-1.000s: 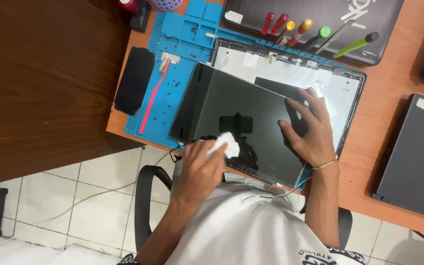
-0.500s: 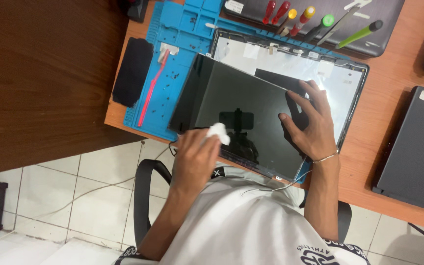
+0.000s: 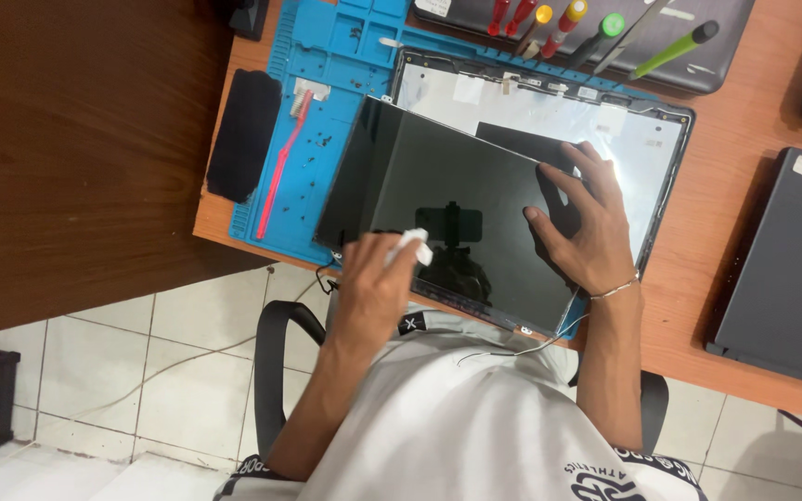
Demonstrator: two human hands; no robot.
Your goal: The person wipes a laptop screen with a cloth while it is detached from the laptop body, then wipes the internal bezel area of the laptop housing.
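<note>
On blue mat (image 3: 331, 56) | panel (image 3: 447, 209) under both hands | left hand (image 3: 378, 283) clamped on cloth (image 3: 412, 245) | right hand (image 3: 587, 227) spread flat, pressing panel

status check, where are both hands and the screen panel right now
Left hand shut on white cloth, pressed on dark screen panel. Right hand open, flat on panel's right side. Panel lies tilted over laptop lid shell. Nothing blocking.

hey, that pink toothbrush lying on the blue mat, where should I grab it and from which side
Take the pink toothbrush by the long thin handle near its middle, coming from above with fingers across it. It lies flat on the blue mat, bristle head at the far end, between the black pad and the dark screen panel, so both sides are tight.
</note>
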